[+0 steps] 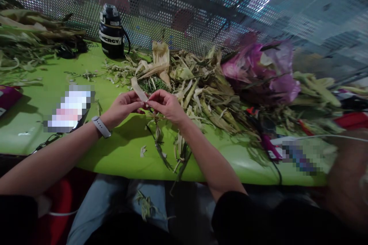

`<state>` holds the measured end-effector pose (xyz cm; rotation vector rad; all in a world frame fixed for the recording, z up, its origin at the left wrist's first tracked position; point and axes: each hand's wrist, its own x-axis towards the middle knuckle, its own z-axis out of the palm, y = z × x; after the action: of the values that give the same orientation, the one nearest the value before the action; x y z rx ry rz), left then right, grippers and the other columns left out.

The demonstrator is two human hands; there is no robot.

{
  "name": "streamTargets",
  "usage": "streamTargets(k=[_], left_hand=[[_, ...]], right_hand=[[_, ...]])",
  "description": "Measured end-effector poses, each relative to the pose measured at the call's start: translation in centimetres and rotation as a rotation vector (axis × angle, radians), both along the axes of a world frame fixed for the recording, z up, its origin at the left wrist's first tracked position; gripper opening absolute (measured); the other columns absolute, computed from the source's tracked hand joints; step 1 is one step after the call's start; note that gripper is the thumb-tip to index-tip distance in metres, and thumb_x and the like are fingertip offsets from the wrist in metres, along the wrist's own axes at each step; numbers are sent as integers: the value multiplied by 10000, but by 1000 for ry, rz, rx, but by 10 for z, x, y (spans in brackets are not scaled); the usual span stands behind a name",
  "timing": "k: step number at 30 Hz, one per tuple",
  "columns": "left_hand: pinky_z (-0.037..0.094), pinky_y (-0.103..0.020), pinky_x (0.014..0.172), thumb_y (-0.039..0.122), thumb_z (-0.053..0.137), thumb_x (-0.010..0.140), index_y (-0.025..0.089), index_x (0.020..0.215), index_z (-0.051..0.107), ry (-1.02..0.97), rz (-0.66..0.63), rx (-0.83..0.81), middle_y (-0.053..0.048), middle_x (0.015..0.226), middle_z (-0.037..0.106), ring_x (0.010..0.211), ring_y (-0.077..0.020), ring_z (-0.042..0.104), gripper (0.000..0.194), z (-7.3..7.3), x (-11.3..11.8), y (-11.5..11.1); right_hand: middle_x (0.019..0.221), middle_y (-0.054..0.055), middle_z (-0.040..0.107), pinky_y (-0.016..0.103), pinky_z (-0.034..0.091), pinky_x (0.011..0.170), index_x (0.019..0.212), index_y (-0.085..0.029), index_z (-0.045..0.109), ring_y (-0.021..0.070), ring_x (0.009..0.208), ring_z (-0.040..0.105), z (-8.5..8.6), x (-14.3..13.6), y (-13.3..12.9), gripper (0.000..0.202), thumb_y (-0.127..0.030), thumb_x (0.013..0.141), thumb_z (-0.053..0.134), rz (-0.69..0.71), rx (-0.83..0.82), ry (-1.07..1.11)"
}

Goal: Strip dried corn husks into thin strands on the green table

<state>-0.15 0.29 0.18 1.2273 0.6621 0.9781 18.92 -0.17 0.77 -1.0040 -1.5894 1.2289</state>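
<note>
A pale strip of corn husk sticks up from between my hands, over the near part of the green table. My left hand, with a light watch band on the wrist, pinches near the strip's lower end. Close against it, my right hand pinches the same end with thumb and fingertips. The exact fingertip contact is too small to make out. Dry corn husks lie heaped just behind and to the right of my hands. Thin twisted husk strands hang or lie below them.
A black bottle marked ENERGY stands at the back left. A phone lies left of my hands. A pink plastic bag rests on the husks at right. A perforated metal barrier runs behind. Another person's arm is at far right.
</note>
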Motion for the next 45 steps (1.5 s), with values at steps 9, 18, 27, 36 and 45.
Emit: streamTargets(k=[9,18,27,36,45], left_hand=[[463,-223,617,192,755,701,141,950,681,20,2,24,-35,840,695,701,-111,621,265,3,-3,4],[482,-281,800,183,728,729,135,957,695,16,-119,65,-57,918,700,812,-138,625,236,4,-4,6],[474,-301,882,157,731,740,149,992,675,33,-112,74,-52,941,708,906,-157,645,258,1,-3,5],[504,-320,868,192,755,750,142,947,682,65,-203,102,-64,916,721,873,-150,668,216,1,-5,8],[529,-315,838,286,807,720,140,886,693,58,-61,64,-61,865,738,840,-159,685,249,-1,-2,5]], right_hand=[[877,15,587,229,409,546,906,-211,706,86,661,505,11,12,-3,213,-384,789,745,78,389,-260],[871,24,618,247,431,585,905,-184,713,101,690,561,15,13,-7,191,-296,763,776,138,350,-297],[862,24,605,250,450,593,868,-191,697,122,739,591,10,11,-4,140,-305,798,736,89,417,-332],[858,23,614,264,455,608,867,-201,706,125,735,579,9,12,-4,152,-332,797,743,102,432,-327],[805,20,578,268,432,605,773,-204,688,129,732,538,5,8,-1,211,-406,827,709,-24,551,-268]])
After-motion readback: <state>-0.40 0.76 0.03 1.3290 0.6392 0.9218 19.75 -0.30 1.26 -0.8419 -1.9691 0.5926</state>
